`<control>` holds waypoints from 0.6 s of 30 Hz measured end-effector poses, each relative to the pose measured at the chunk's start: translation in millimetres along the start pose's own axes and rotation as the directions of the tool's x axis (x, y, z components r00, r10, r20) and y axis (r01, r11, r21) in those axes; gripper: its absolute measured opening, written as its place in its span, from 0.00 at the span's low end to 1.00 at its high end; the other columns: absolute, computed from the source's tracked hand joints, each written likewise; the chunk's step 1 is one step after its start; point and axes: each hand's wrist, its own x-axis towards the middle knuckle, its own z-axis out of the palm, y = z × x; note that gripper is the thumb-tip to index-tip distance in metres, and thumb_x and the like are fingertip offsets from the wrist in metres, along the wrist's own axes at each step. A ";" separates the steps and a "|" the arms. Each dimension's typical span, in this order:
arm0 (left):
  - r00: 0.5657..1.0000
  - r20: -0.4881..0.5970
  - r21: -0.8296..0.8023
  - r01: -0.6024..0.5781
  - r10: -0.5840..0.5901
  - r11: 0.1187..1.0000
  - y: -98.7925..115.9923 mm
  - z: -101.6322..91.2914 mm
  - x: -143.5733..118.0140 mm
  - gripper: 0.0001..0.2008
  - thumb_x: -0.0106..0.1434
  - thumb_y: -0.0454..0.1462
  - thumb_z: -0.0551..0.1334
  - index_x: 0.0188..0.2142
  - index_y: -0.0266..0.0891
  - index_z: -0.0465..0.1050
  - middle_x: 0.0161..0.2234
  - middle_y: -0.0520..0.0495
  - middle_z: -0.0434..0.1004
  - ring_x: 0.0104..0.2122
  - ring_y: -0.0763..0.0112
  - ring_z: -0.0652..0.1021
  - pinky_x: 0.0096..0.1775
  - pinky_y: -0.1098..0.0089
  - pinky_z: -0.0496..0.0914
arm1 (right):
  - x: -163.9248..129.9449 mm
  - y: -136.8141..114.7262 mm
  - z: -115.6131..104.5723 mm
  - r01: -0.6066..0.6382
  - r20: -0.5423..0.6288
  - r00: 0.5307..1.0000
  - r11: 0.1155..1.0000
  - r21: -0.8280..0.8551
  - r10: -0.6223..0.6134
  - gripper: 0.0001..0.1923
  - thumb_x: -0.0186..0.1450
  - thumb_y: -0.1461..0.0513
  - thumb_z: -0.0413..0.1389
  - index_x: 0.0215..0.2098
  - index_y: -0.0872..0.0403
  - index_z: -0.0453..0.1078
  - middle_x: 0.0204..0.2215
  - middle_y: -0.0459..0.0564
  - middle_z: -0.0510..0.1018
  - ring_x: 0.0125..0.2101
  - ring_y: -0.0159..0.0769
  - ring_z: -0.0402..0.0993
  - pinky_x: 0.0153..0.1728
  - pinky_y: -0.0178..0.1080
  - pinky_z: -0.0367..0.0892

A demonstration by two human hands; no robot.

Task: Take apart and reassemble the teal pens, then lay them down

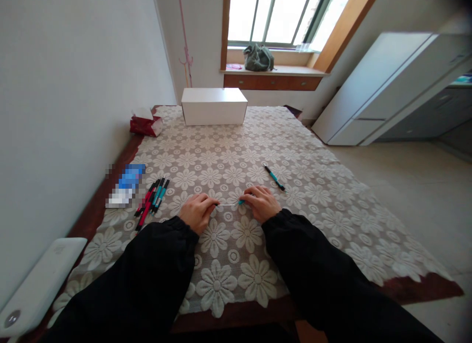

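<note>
Both my hands rest on the lace tablecloth (228,254) near the table's front middle. My left hand (198,211) pinches one end of a thin pale refill (227,204). My right hand (261,202) holds a teal pen body (241,202) at the refill's other end. The refill spans the small gap between the two hands. A teal and black pen (273,176) lies on the cloth just beyond my right hand. A bunch of several red, black and teal pens (152,198) lies to the left of my left hand.
A blue and white pack (127,183) lies near the left edge. A white box (214,105) stands at the far end, a red tissue pack (145,124) beside it. A white device (37,284) sits at the near left corner. A white cabinet (379,87) stands to the right.
</note>
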 end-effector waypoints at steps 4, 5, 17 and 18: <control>1.000 0.029 0.007 -0.004 0.004 1.000 2.8 -2.6 0.4 0.12 0.72 0.38 0.56 0.46 0.44 0.78 0.39 0.45 0.78 0.42 0.61 0.76 0.46 0.60 0.70 | 0.6 0.1 0.0 -0.028 -0.028 0.999 1.000 0.000 0.028 0.12 0.68 0.68 0.54 0.44 0.49 0.77 0.43 0.51 0.79 0.45 0.41 0.71 0.53 0.47 0.61; 0.999 0.033 0.002 -0.007 0.007 1.000 3.1 -2.8 0.5 0.12 0.72 0.38 0.56 0.46 0.44 0.79 0.39 0.45 0.78 0.42 0.61 0.76 0.46 0.60 0.70 | 1.1 -1.8 -0.7 -0.025 -0.032 0.999 1.000 0.003 0.025 0.12 0.69 0.67 0.54 0.45 0.49 0.77 0.44 0.51 0.80 0.46 0.42 0.71 0.55 0.48 0.60; 0.990 0.083 -0.079 -0.103 0.109 0.992 -0.5 2.3 0.7 0.09 0.70 0.39 0.60 0.48 0.44 0.76 0.40 0.47 0.80 0.42 0.63 0.78 0.45 0.62 0.71 | 3.4 -30.3 -1.1 0.081 -0.036 0.996 0.992 0.102 -0.077 0.10 0.73 0.58 0.53 0.37 0.49 0.76 0.39 0.49 0.79 0.43 0.39 0.71 0.54 0.46 0.59; 0.993 0.075 -0.091 -0.083 0.090 0.992 0.3 2.0 0.6 0.08 0.69 0.38 0.61 0.46 0.44 0.75 0.40 0.47 0.81 0.42 0.63 0.78 0.45 0.62 0.71 | 3.4 -29.4 -1.3 0.059 -0.037 0.998 0.994 0.094 -0.055 0.10 0.72 0.59 0.54 0.37 0.49 0.76 0.39 0.49 0.79 0.43 0.40 0.70 0.52 0.45 0.60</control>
